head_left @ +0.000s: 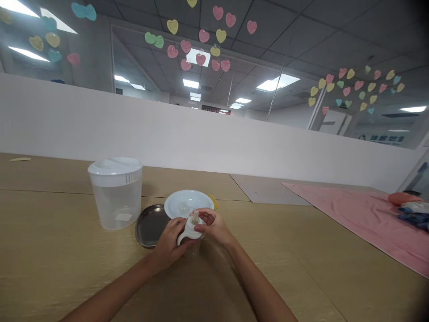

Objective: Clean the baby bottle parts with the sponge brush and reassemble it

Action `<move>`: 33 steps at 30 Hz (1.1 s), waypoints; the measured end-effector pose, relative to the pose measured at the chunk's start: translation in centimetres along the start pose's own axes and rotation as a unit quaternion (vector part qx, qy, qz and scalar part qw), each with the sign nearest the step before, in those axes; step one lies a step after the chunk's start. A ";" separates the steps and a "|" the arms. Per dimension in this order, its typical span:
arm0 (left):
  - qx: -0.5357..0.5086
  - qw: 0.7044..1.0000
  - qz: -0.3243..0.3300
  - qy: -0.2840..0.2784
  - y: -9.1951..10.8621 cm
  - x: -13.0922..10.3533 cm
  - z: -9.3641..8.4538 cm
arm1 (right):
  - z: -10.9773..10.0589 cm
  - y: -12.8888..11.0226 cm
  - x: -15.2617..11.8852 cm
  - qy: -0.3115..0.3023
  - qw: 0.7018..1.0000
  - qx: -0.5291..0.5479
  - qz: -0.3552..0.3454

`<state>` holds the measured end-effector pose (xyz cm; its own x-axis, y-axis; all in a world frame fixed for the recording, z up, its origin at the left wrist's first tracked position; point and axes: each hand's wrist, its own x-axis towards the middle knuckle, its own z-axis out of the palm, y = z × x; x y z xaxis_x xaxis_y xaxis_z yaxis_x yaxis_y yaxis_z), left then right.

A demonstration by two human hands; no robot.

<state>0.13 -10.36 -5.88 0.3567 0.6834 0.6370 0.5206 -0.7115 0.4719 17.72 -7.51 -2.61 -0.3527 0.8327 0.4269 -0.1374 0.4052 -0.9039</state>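
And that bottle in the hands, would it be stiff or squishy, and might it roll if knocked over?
The bottle would probably feel stiff, since its clear body looks like plastic. Its translucent teat likely flexes, looking rubbery. The handle jutting from its white collar might stop it rolling far.

Wht-topped baby btl (191, 230), approx. upright

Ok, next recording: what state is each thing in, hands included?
Bottle: held, nipple uncovered and pointing up; contents can't be told.
Left hand: closed on the bottle's handle side.
Right hand: closed on the bottle's top.
Clear bucket: upright, white lid on.
White bowl: upright, uncovered.
Metal tray: flat, partly hidden.
Pink cloth: spread out.
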 end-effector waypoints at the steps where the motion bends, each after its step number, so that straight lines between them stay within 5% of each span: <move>1: 0.004 1.000 -0.001 0.008 -0.1 0.0 0.1 | 0.1 -0.1 0.1 0.002 1.000 0.017 0.000; 8: 0.011 0.998 -0.027 0.049 -0.7 0.1 0.5 | -0.1 0.4 0.6 0.044 0.998 0.031 -0.029; 14: 0.041 0.996 -0.023 0.079 -1.4 -0.2 1.0 | -1.6 1.3 1.2 0.224 0.974 -0.003 -0.037; 21: 0.041 0.996 -0.015 0.075 -1.3 -0.1 0.8 | 0.5 1.0 0.2 0.093 0.984 -0.131 -0.070; 28: 0.032 0.998 0.004 0.054 -0.5 0.0 0.4 | -1.8 1.3 0.9 0.206 0.973 -0.082 -0.070; 33: 0.032 0.998 -0.001 0.048 -0.2 0.1 0.2 | -1.0 1.5 0.3 0.066 0.993 -0.070 -0.066</move>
<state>0.22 -10.12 -6.07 0.2811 0.6632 0.6936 0.5699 -0.6969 0.4354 18.38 -6.30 -3.78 -0.2151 0.8075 0.5493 -0.0408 0.5545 -0.8312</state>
